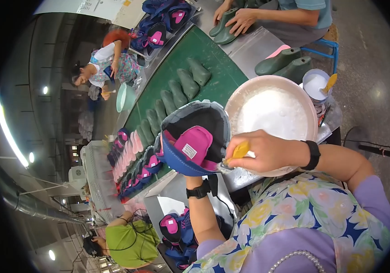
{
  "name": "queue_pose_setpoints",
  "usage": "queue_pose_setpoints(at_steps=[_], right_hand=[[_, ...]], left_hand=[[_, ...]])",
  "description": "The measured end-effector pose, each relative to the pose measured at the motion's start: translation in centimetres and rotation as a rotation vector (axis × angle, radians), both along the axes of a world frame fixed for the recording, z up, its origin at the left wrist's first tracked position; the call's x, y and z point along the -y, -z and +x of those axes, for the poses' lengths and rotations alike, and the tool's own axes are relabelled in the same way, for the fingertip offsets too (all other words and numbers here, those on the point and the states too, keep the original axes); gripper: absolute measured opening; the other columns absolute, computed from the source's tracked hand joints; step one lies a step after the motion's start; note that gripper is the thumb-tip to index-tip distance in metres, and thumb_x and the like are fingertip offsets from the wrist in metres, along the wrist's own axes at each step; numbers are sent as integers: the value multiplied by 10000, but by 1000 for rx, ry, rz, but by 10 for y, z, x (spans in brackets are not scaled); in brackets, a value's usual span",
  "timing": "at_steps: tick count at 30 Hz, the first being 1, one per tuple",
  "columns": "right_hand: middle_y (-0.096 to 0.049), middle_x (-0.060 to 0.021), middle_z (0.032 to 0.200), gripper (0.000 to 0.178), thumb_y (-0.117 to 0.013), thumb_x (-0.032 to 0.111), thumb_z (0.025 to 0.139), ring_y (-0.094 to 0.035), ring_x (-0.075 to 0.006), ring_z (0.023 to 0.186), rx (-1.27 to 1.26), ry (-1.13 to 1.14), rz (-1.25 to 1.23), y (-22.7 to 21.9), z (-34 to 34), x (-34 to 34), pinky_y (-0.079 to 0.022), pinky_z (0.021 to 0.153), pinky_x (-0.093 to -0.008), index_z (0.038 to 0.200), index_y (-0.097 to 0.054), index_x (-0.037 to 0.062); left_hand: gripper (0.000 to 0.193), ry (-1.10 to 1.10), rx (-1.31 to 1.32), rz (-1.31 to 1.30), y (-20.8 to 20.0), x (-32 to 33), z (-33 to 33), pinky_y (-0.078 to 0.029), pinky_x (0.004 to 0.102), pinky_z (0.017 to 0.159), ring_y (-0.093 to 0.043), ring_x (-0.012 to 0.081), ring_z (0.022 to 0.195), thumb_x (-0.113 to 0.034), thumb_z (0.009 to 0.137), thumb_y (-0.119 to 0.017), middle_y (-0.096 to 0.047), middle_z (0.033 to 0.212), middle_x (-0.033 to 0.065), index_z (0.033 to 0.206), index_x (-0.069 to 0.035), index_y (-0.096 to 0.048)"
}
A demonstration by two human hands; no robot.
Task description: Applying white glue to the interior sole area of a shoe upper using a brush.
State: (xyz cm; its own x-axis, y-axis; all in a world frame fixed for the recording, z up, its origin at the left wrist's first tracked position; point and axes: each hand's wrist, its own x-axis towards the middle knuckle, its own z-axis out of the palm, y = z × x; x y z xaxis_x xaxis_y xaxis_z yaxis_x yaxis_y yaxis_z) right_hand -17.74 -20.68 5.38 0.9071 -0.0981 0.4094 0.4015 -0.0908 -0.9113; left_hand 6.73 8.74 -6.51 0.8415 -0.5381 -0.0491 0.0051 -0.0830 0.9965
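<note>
1. The right hand (267, 148) grasps a small brush with a yellow handle (239, 152), the fingers curled around it; its tip meets the rim of the shoe upper beside it.
2. That navy-blue fabric shoe upper (181, 157), with dark lining, a greyish-white rim and a bright pink tongue (199, 136) bearing a white label, is raised just left of the basin, its mouth facing the camera.
3. The left hand (192, 180) is underneath the upper, mostly hidden by it; I cannot tell how its fingers are set.
4. A black wristband (312, 154) circles the right wrist, a black watch (198, 191) the left.
5. Behind the right hand stands a round, pale pink basin (245, 88) containing a white substance.
6. Near the basin's far right side is a small white tub (314, 85) with another yellow-handled brush (330, 82) in it.
7. Beyond the upper, dark green foot-shaped lasts (188, 84) line a green work surface (213, 52); pale pink pieces and more blue uppers continue leftward.
8. Further blue-and-pink uppers (172, 225) lie in a tray left of the left forearm.
9. At the top, a co-worker's hands (245, 20) touch a pair of green lasts (226, 27).
</note>
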Motion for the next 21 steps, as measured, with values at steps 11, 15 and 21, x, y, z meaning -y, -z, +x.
queue_pose_setpoints(at_steps=[11,15,21], right_hand=[[-684,-128,841,159,-720,151,880,-682,-303,761,3,187,-66,19,19,14,-529,702,-353,954,-626,45],[-696,-127,844,148,-740,129,870,-689,-236,757,-63,176,-157,22,26,18,-523,696,-321,937,-639,44],[-698,-84,857,124,-739,66,859,-676,-163,815,-190,426,-65,35,8,55,-514,750,-296,926,-648,15]], left_hand=[[392,-98,136,2,57,-6,25,-553,399,878,-647,252,1037,-161,999,-555,-611,1205,157,1366,-66,-452],[385,-193,228,-18,68,-26,32,-558,398,867,-651,252,1023,-150,1000,-550,-615,1190,155,1363,-69,-447],[367,-356,161,21,53,-24,73,-572,375,821,-660,245,992,-145,1007,-541,-613,1195,141,1357,-97,-444]])
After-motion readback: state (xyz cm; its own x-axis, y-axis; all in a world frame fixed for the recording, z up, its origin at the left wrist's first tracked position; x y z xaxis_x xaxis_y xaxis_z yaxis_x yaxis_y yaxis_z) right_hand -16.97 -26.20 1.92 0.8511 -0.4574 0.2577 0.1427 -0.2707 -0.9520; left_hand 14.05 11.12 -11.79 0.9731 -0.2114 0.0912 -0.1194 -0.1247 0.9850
